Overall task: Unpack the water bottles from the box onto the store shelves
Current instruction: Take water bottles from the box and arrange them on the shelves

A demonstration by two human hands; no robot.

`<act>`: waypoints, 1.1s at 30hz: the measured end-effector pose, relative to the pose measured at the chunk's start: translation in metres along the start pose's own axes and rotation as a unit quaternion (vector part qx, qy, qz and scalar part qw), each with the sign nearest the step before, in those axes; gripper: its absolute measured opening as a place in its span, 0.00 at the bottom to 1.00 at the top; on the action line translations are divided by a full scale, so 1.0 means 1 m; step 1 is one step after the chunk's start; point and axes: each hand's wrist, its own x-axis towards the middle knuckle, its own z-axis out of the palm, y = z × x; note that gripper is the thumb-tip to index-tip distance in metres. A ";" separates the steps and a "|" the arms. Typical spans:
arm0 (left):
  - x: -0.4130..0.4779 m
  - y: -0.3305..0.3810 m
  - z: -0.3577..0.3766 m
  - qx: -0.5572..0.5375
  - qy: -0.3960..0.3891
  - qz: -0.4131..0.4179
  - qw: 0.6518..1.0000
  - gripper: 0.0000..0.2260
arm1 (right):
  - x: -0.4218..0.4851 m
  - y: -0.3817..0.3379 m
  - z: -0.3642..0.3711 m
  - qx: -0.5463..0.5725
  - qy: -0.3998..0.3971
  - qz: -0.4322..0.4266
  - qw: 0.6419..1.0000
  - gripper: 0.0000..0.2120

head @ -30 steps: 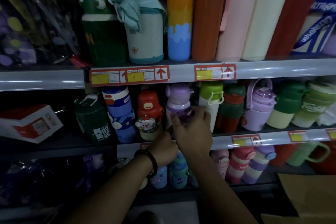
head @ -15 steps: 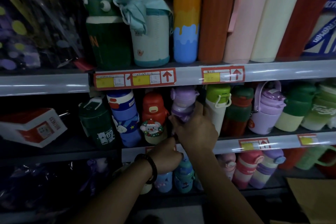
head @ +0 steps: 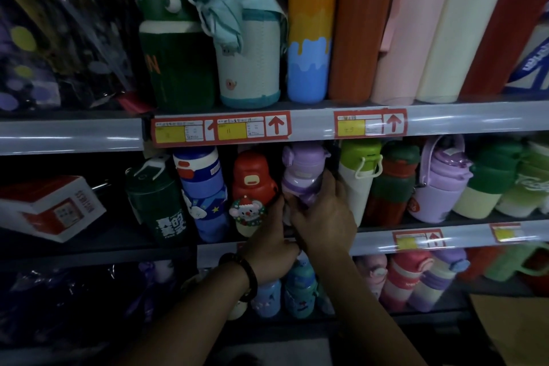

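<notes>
Now your right hand grips a purple bottle on the crowded shelf; left hand grip unclear; box contents unseen.

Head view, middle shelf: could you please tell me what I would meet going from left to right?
Red-and-white box, dark green bottle, blue bottle, red bottle, lilac bottle held in the right hand, green-lidded white bottle, red-and-green bottle, purple handled bottle.
</notes>
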 end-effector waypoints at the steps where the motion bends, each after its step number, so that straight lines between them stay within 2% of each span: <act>1: 0.001 0.000 0.001 0.002 0.004 0.009 1.000 0.37 | 0.000 0.000 -0.001 -0.009 -0.003 -0.003 1.000 0.39; 6: -0.001 0.005 0.004 0.012 0.046 0.036 0.998 0.43 | -0.003 -0.001 -0.002 0.002 -0.009 0.001 1.000 0.43; 12: 0.002 0.007 0.005 0.027 0.074 0.045 0.996 0.48 | -0.008 0.001 -0.006 0.057 -0.028 0.025 0.998 0.38; 15: 0.005 0.006 0.007 0.035 0.065 0.037 0.997 0.48 | -0.008 0.005 -0.011 0.073 -0.043 0.023 0.996 0.39; 19: 0.008 0.006 0.007 0.029 0.082 0.037 0.996 0.44 | -0.010 0.012 -0.007 0.095 -0.037 -0.021 0.995 0.42; 23: 0.011 0.005 0.003 0.018 0.080 0.031 0.996 0.46 | -0.014 0.018 -0.005 0.144 0.015 -0.049 0.988 0.37; 30: 0.012 0.015 0.006 0.024 0.072 0.073 0.994 0.44 | -0.016 0.025 -0.010 0.159 0.062 -0.052 0.984 0.28; 33: 0.013 0.012 0.006 0.038 0.090 0.058 0.994 0.43 | -0.018 0.026 -0.010 0.164 0.088 -0.043 0.982 0.23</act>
